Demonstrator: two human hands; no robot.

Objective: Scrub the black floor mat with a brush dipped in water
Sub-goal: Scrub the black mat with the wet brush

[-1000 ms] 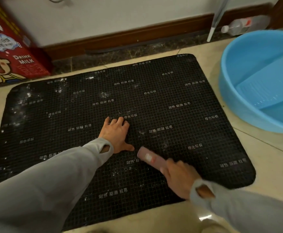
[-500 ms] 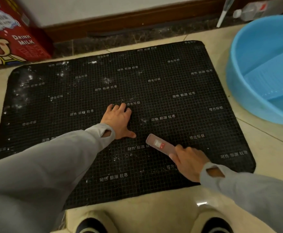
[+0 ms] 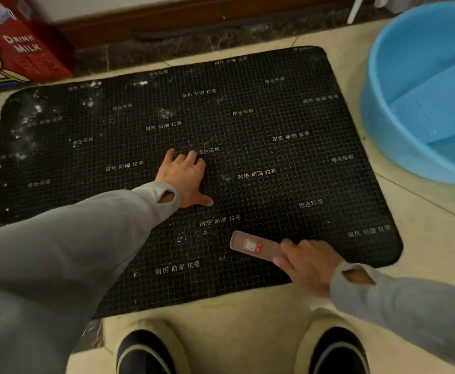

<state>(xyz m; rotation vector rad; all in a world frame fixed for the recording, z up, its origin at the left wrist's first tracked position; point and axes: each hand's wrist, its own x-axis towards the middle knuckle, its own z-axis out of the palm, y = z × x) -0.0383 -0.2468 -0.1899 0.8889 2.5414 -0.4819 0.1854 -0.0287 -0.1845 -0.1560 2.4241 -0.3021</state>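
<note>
The black floor mat [image 3: 288,168] lies flat on the tiled floor, gridded with white printed characters and white specks, thickest at its far left. My left hand [image 3: 184,178] presses flat on the mat's middle, fingers spread. My right hand [image 3: 308,265] grips a pinkish-grey brush [image 3: 253,245] with a white and red label, its head down on the mat near the front edge.
A light blue basin [image 3: 383,125] holding water stands on the floor right of the mat. A red milk carton box [image 3: 18,49] sits at the far left against the wall skirting. My two slippers [image 3: 145,349] are at the mat's near edge.
My right hand has drawn the brush back toward me and to the right across the mat. The left hand has stayed pressed in place. The view has tilted down.
</note>
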